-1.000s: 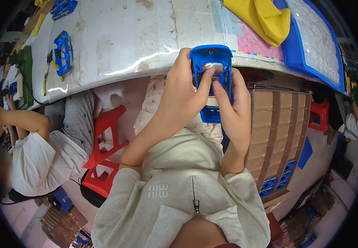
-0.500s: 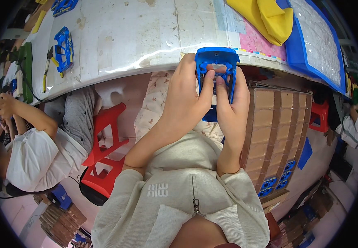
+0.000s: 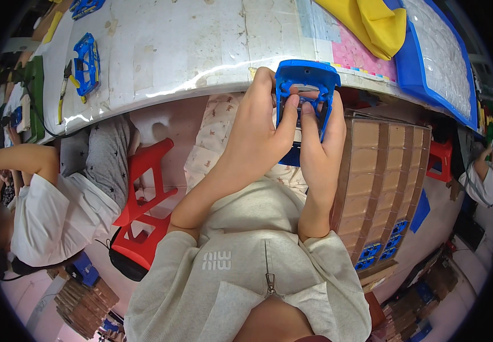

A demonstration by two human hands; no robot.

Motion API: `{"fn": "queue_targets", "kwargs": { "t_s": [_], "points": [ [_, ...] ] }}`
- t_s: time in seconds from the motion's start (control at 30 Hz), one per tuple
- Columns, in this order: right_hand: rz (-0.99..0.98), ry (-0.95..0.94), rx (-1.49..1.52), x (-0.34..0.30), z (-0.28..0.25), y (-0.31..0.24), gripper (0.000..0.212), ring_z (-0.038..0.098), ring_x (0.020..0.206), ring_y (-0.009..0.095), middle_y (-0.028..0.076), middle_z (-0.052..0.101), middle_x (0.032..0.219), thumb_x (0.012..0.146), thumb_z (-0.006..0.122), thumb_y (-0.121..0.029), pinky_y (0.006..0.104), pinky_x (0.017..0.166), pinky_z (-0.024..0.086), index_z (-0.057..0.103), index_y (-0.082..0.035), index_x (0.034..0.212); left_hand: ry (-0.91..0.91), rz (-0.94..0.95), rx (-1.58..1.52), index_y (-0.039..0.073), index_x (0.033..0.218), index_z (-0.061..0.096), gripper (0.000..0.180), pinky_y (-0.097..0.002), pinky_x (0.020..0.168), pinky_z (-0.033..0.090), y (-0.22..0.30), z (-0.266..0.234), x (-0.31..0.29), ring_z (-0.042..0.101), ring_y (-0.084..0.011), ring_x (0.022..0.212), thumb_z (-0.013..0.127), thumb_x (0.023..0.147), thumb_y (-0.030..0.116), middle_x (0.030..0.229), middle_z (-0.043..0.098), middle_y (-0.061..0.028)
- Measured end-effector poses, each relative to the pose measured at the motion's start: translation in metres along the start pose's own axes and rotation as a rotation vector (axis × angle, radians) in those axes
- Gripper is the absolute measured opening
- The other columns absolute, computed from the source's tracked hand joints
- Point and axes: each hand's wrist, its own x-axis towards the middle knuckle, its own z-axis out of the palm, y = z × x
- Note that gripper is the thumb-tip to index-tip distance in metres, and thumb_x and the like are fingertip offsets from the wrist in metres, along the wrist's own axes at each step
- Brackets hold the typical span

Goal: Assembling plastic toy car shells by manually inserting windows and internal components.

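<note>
Just past the table's front edge, both my hands hold up a blue plastic shell (image 3: 308, 68) that looks like a toy car body with openings through its middle. My left hand (image 3: 262, 117) wraps its left side, thumb pressed into the inside. On the other side my right hand (image 3: 325, 139) grips the right wall, its thumb inside too, near the left one. Whatever small part the thumbs touch is hard to make out. The shell's lower end is partly hidden behind my hands.
The white table (image 3: 183, 45) bears another blue shell (image 3: 88, 62), yellow-handled pliers (image 3: 64, 91), yellow cloth (image 3: 371, 25) and a blue tray (image 3: 420, 74). A compartmented carton (image 3: 366, 171) stands right of my legs. Red stools (image 3: 149, 171) and a seated person (image 3: 58, 211) are leftward.
My hands and the shell have shifted slightly right and away from me, and the shell has tilted a little. At left, the other person's raised arm has moved outward.
</note>
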Motion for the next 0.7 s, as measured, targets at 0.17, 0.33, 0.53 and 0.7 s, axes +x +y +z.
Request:
{"fn": "queue_targets", "kwargs": {
  "t_s": [0.17, 0.33, 0.53, 0.7],
  "points": [
    [-0.047, -0.009, -0.07, 0.003, -0.003, 0.0, 0.002, 0.057, 0.073, 0.02, 0.015, 0.062, 0.084, 0.085, 0.045, 0.001, 0.0301, 0.067, 0.044, 0.044, 0.001, 0.087, 0.045, 0.031, -0.102, -0.001, 0.084, 0.04, 0.014, -0.0309, 0.061, 0.038, -0.011, 0.005, 0.002, 0.046, -0.0188, 0.066, 0.053, 0.081, 0.001, 0.073, 0.048, -0.0117],
    [-0.077, -0.011, -0.137, 0.003, -0.002, 0.0, 0.003, 0.057, 0.072, 0.02, 0.015, 0.063, 0.084, 0.085, 0.046, 0.001, 0.0296, 0.067, 0.044, 0.044, 0.0, 0.087, 0.12, 0.032, -0.245, -0.001, 0.081, 0.042, 0.013, -0.0284, 0.061, 0.038, -0.017, 0.009, 0.001, 0.045, -0.0145, 0.066, 0.055, 0.079, 0.0, 0.071, 0.048, -0.0084],
    [-0.076, -0.016, -0.018, 0.003, 0.002, -0.006, 0.011, 0.056, 0.071, 0.016, 0.012, 0.06, 0.08, 0.084, 0.046, 0.002, 0.0278, 0.067, 0.044, 0.045, 0.002, 0.095, 0.14, 0.083, -0.2, -0.001, 0.084, 0.044, 0.012, -0.0258, 0.061, 0.039, -0.012, 0.005, 0.002, 0.047, -0.0109, 0.066, 0.055, 0.079, -0.001, 0.074, 0.051, -0.0072],
    [0.107, -0.163, 0.082, -0.004, -0.009, -0.003, 0.022, 0.055, 0.071, 0.011, 0.011, 0.058, 0.077, 0.083, 0.045, 0.003, 0.0251, 0.064, 0.044, 0.047, 0.002, 0.105, 0.226, 0.024, -0.208, 0.0, 0.09, 0.045, 0.013, -0.0193, 0.059, 0.04, -0.005, 0.001, 0.002, 0.049, -0.0061, 0.067, 0.055, 0.081, -0.001, 0.076, 0.053, -0.0033]
  ]
}}
